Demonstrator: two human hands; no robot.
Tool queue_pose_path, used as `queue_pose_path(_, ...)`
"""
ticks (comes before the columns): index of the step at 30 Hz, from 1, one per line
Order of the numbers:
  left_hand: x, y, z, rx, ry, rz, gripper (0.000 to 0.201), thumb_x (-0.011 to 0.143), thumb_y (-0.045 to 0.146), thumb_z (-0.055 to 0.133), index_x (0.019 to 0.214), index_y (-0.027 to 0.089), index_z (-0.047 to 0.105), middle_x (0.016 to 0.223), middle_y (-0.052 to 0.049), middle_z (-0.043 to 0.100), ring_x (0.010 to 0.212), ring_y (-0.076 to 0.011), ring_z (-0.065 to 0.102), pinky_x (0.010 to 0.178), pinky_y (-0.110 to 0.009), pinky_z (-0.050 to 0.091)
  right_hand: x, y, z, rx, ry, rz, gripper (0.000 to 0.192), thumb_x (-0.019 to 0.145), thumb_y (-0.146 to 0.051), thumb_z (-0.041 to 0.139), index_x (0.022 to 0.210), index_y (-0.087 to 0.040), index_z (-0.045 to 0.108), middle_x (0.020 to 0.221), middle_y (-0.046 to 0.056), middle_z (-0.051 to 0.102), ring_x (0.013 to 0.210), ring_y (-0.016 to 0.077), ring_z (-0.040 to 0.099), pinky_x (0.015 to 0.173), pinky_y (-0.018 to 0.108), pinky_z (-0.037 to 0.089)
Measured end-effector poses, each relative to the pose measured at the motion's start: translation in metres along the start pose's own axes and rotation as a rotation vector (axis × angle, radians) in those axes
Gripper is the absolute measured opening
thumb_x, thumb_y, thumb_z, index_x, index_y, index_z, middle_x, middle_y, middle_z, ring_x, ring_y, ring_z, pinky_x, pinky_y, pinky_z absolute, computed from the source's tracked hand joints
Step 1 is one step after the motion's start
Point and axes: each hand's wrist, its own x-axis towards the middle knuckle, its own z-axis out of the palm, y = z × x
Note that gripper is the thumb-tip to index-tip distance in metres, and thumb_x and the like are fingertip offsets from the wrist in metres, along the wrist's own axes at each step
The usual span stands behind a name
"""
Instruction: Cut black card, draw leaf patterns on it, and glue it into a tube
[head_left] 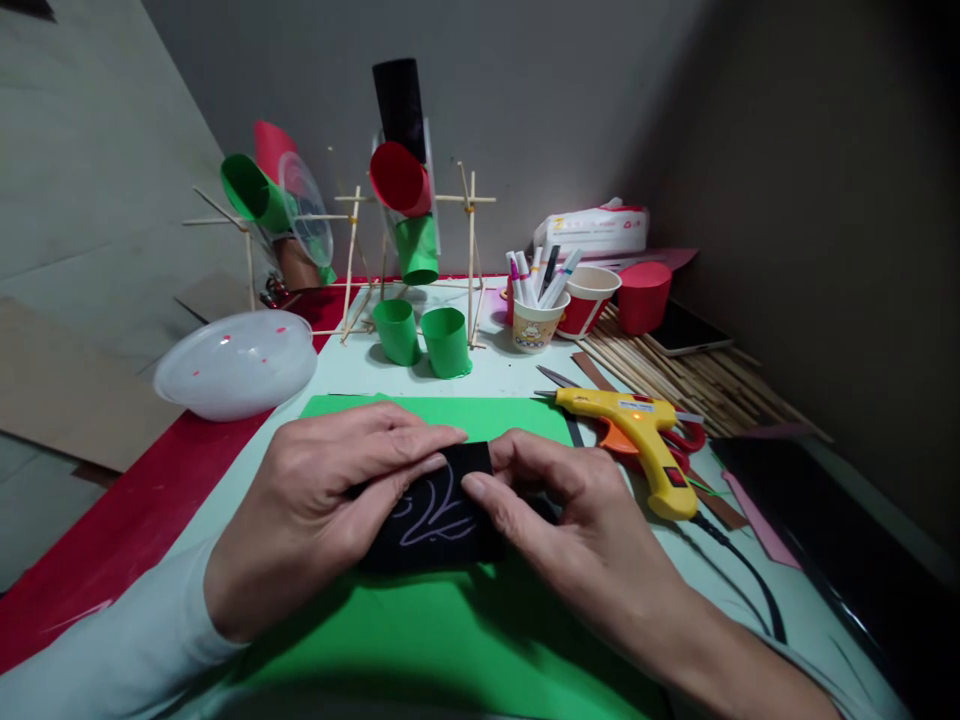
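Between my hands is a piece of black paper (442,535) with light purple lines drawn on it. My left hand (322,490) grips its left side, fingers along the top edge and thumb across the front. At the right edge, my right hand (562,500) pinches the paper between thumb and bent fingers. Part of the paper is hidden behind both hands. Beneath it lies a large green sheet (420,630). Closest to my right hand is a yellow glue gun (637,415), lying on its side with its cord trailing toward me.
Green paper cups (446,343) stand near a stick frame (472,250) holding coloured tubes (401,180). A marker cup (536,325), a red-and-white cup (589,300) and wooden sticks (675,370) are at the back right. A clear balloon-like object (236,365) rests left; a black tablet-like slab (832,540) lies right.
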Motion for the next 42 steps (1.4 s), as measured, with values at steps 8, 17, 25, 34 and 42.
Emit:
queue_pose_path(8, -0.002, 0.000, 0.008, 0.020, 0.064, -0.002, 0.023, 0.087, 0.009, 0.064, 0.103, 0.018, 0.078, 0.089, -0.001, 0.080, 0.085, -0.0112, 0.072, 0.082, -0.015, 0.053, 0.000, 0.003, 0.001, -0.031, 0.096, -0.147, 0.011, 0.089, -0.013, 0.063, 0.080, -0.020, 0.062, 0.066, -0.004, 0.064, 0.057, 0.0092, 0.058, 0.056, 0.017, 0.045)
queue_pose_path(17, 0.002, 0.006, 0.009, -0.154, 0.118, -0.347, 0.011, 0.081, 0.022, 0.070, 0.074, 0.024, 0.078, 0.074, 0.006, 0.079, 0.070, -0.0109, 0.072, 0.068, -0.014, 0.052, -0.001, 0.006, 0.001, -0.027, 0.153, -0.211, 0.013, 0.087, -0.012, 0.068, 0.099, -0.017, 0.068, 0.086, 0.001, 0.074, 0.075, 0.0114, 0.069, 0.072, 0.017, 0.052)
queue_pose_path(25, -0.005, 0.003, 0.012, -0.219, 0.324, -0.381, 0.009, 0.080, 0.021, 0.072, 0.079, 0.028, 0.078, 0.078, 0.006, 0.078, 0.072, -0.0118, 0.070, 0.068, -0.017, 0.053, 0.000, -0.001, -0.003, -0.032, 0.141, -0.110, 0.012, 0.089, -0.024, 0.067, 0.100, -0.019, 0.069, 0.089, 0.001, 0.075, 0.078, 0.0132, 0.070, 0.069, 0.020, 0.053)
queue_pose_path(34, -0.008, 0.007, 0.013, -0.305, 0.386, -0.336, 0.013, 0.082, 0.017, 0.067, 0.079, 0.026, 0.075, 0.078, 0.002, 0.075, 0.073, -0.0151, 0.068, 0.069, -0.024, 0.055, 0.001, 0.002, -0.003, -0.036, 0.277, -0.162, 0.010, 0.091, -0.021, 0.064, 0.086, -0.018, 0.073, 0.065, 0.000, 0.068, 0.053, 0.0128, 0.059, 0.050, 0.022, 0.046)
queue_pose_path(42, -0.005, 0.003, 0.011, -0.243, 0.311, -0.314, 0.009, 0.084, 0.019, 0.067, 0.084, 0.024, 0.075, 0.086, 0.001, 0.075, 0.081, -0.0152, 0.069, 0.073, -0.022, 0.054, 0.002, 0.001, -0.006, 0.003, 0.141, -0.057, 0.018, 0.094, -0.025, 0.061, 0.082, -0.017, 0.072, 0.059, -0.001, 0.062, 0.050, 0.0117, 0.058, 0.048, 0.021, 0.044)
